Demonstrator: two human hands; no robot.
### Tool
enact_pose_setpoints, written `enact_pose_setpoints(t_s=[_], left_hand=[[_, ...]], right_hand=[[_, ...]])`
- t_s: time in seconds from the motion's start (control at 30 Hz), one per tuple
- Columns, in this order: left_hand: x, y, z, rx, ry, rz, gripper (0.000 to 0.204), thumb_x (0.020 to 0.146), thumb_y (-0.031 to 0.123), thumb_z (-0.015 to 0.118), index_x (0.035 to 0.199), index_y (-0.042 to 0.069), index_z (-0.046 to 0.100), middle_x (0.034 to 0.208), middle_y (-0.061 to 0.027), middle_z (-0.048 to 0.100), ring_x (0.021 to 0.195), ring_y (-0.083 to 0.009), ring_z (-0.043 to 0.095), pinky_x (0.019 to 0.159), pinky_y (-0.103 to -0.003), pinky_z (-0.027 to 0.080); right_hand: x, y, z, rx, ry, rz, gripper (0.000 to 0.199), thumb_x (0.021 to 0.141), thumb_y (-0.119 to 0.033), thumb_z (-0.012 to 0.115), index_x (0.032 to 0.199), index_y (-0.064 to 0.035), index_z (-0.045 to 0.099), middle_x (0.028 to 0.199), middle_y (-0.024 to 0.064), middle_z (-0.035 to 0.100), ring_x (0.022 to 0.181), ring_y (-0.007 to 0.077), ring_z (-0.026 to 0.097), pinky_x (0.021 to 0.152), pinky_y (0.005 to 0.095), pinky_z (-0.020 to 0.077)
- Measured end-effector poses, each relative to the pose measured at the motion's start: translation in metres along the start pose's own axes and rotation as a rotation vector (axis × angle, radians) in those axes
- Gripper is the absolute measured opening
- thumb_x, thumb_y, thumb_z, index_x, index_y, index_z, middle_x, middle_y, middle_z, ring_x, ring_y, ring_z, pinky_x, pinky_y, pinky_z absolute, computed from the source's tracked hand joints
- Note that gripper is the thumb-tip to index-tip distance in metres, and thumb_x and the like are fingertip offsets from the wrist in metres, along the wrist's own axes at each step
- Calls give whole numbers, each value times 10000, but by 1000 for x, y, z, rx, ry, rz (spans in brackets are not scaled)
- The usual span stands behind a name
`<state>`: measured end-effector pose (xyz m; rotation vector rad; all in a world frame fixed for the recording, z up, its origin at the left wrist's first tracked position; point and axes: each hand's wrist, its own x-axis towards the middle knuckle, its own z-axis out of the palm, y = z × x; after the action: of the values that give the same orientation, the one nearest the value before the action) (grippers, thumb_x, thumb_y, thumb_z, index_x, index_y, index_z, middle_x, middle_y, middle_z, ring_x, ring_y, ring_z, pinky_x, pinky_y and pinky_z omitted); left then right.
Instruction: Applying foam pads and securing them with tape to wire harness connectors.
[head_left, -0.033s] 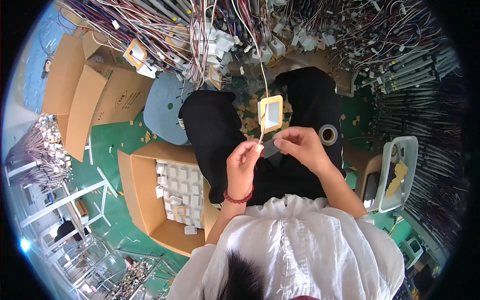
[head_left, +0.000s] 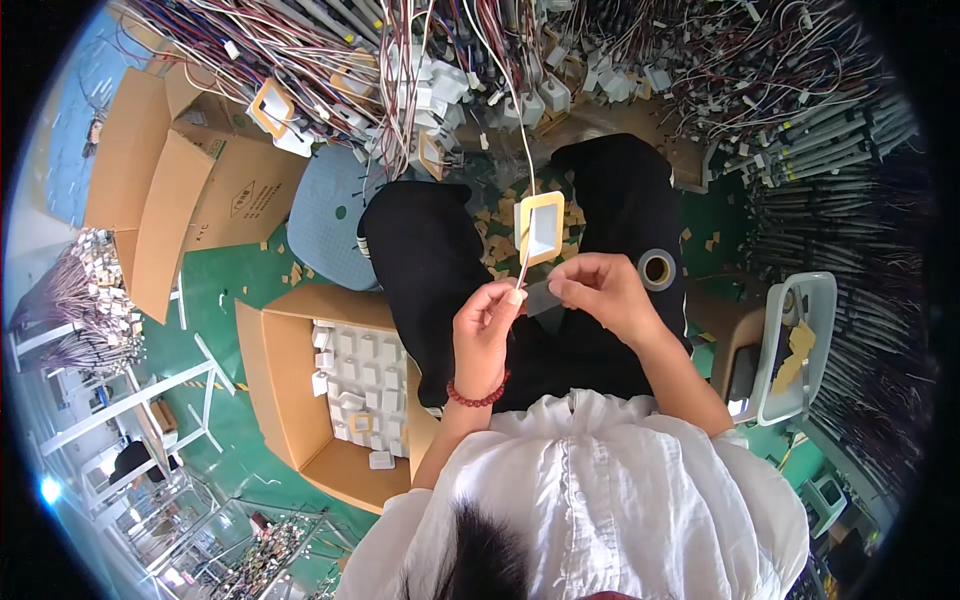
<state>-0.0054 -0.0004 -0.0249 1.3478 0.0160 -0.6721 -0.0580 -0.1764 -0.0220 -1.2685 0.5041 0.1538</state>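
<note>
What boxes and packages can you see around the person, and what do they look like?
Open brown cardboard box: on the green floor at the person's left, holding rows of white square parts.
Flattened brown cardboard boxes: upper left, flaps spread, dark printed marks on one side.
Pale grey plastic tray: at the right, rectangular, with yellow scraps inside.
Roll of grey tape: round, on the right knee.
No screens or signs show.

Boxes, stool and tray around the seat
Open cardboard box [head_left: 300,400] of white parts on green floor [head_left: 225,290]; blue stool [head_left: 330,215]; white tray [head_left: 800,345].
</note>
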Motion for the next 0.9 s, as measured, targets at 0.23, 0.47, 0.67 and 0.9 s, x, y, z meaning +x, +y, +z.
enact_pose_setpoints(t_s=[0.23, 0.47, 0.67, 0.9], left_hand=[[0, 0, 15, -378, -19, -58, 168, 961, 156, 499, 992, 10, 576, 1359, -140, 472, 1092, -211, 565, 928, -410, 495], [2, -11, 17, -190, -38, 12, 123, 931, 57, 529, 984, -41, 582, 1389, -161, 421, 1076, -171, 559, 917, -315, 494], [3, -19, 18, -124, -3, 104, 104, 910, 26, 564, 957, -52, 614, 1335, -161, 480, 1018, -106, 548, 854, -231, 458], [3, -24, 14, -97, 19, 102, 102, 910, 29, 567, 942, -54, 616, 1303, -165, 501, 993, -108, 561, 852, -234, 458]], right_hand=[[8, 21, 5, 206, 277, 13, 111, 839, -104, 643, 846, 5, 663, 731, 14, 637, 608, 57, 555, 551, 195, 437], [7, 11, 27, 265, 374, -1, 91, 834, -94, 647, 837, -3, 646, 750, 34, 637, 616, 92, 589, 556, 213, 464], [5, 9, 31, 337, 360, -9, 128, 840, -122, 655, 835, 6, 650, 726, 30, 645, 614, 77, 586, 556, 207, 458], [4, 6, 31, 346, 357, 6, 121, 829, -121, 669, 811, -4, 641, 739, 32, 633, 618, 85, 580, 568, 213, 468]])
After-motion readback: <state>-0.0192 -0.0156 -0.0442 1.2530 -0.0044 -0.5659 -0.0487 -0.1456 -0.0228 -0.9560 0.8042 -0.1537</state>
